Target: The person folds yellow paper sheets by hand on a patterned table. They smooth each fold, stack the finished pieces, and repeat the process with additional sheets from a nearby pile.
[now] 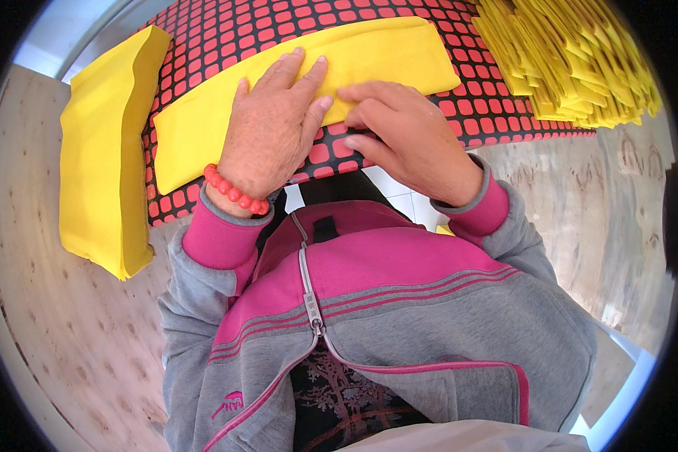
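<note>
While the yellow cloth lies as a long strip on the patterned table cover, all positions below are stated relative to it. The left hand rests palm down across its middle, fingers extended and slightly apart, gripping nothing; a bead bracelet circles that wrist. The right hand is at the cloth's near edge, fingers partly curled and thumb apart from the index finger; whether it pinches any fabric cannot be told. A folded yellow stack stands left of the cloth, and a pile of yellow pieces sits to its right.

Risks, as judged: uneven pressure from the left hand could drag the cloth askew or set a crease, particularly at the faint ripples near its far edge. Should the right hand pull while the left lifts, the near edge could slip out of line. A wide sweep rightward might disturb the loosely layered pile; a knock leftward could shift the stack.
</note>
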Motion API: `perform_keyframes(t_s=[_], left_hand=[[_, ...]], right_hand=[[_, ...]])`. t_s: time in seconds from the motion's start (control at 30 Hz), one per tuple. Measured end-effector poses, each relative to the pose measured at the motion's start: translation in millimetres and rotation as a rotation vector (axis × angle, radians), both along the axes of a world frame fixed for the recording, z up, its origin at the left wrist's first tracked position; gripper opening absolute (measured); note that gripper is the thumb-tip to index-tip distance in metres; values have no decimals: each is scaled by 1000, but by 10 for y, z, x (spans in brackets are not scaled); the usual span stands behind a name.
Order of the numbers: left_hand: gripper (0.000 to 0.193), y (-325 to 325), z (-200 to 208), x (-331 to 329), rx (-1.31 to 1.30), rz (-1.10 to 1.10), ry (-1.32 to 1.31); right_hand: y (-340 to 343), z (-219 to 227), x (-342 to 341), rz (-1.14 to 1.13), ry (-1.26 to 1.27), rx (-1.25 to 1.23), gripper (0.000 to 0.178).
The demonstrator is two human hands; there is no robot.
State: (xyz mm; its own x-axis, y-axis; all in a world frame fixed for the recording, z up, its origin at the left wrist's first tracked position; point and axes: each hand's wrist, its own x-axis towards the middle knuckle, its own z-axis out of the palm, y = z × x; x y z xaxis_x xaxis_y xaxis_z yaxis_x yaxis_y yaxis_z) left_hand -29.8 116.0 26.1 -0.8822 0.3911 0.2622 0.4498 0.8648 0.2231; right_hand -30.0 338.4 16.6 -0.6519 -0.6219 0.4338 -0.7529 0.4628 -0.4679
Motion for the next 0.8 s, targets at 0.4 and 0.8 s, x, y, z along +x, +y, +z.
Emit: perform_keyframes(t_s=[0.4, 0.8], left_hand=[[56, 76, -66, 77, -75, 76, 82], [57, 64, -84, 83, -63, 65, 103]], right_hand=[[459, 32, 26, -342, 42, 64, 37], [510, 132, 78, -518, 168, 219, 33]])
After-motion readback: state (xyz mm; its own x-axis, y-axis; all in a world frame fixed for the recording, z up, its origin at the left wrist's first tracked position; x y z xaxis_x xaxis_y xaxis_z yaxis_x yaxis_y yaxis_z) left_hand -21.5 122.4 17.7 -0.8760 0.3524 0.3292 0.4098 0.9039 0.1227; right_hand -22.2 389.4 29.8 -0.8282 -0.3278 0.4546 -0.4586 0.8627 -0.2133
